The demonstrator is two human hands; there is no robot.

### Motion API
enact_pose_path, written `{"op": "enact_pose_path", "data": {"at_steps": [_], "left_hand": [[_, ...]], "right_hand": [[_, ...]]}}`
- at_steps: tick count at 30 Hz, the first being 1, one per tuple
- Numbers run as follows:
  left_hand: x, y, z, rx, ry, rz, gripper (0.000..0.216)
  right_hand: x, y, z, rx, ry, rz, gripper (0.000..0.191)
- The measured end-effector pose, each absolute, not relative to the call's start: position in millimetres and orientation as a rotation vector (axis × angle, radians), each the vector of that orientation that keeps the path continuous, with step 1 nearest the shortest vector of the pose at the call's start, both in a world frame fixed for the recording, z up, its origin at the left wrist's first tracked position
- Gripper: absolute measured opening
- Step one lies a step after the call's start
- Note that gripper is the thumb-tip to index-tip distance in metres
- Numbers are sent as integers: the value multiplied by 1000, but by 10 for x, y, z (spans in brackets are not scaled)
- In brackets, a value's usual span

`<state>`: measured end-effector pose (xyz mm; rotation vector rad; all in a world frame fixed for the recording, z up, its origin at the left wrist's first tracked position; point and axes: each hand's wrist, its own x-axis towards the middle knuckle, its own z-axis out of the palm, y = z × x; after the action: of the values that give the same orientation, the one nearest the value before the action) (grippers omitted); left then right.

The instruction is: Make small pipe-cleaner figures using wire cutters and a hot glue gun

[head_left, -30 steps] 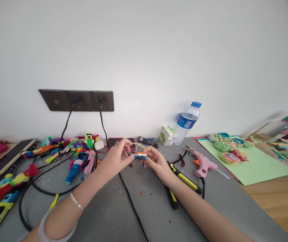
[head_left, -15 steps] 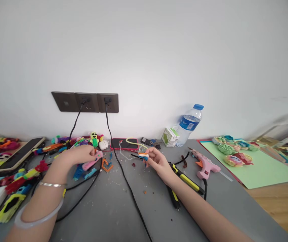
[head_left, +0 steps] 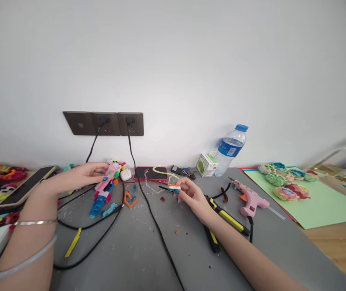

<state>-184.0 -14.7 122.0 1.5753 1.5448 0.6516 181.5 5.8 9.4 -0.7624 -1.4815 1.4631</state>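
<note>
My left hand [head_left: 92,173] is closed on a pink fuzzy figure [head_left: 104,184], its thumb along the figure's edge. Below the pink part hangs a blue fuzzy piece [head_left: 98,206], and a light-blue piece [head_left: 109,210] lies beside it on the table. Between thumb and fingers of my right hand [head_left: 191,196] is a small orange-and-white fuzzy piece [head_left: 174,187]. A thin black stem [head_left: 163,187] points left out of that grip. Behind the right fingertips curves a pale yellow pipe cleaner [head_left: 162,169].
Black cables [head_left: 153,214] cross the grey table. Yellow-black pliers [head_left: 229,218] lie under my right forearm, with a pink glue gun [head_left: 252,200] further right. A water bottle [head_left: 229,151] and small box [head_left: 206,165] stand by the wall. Fuzzy dolls [head_left: 1,194] crowd the left.
My left hand has brought the pink figure up and slightly left, turning it more upright. The left forearm has shifted left, uncovering a yellow cable tag. My right hand keeps its grip.
</note>
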Motion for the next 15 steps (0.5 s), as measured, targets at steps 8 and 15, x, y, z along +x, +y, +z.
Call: {"op": "enact_pose_path", "data": {"at_steps": [8, 15], "left_hand": [[-1644, -133, 1198, 1431, 1315, 828, 37], [-1781, -52, 1052, 1315, 1201, 982, 49]], "right_hand": [[1821, 59, 93, -743, -1481, 1477, 31], [1815, 49, 107, -781, -1485, 1463, 32]]}}
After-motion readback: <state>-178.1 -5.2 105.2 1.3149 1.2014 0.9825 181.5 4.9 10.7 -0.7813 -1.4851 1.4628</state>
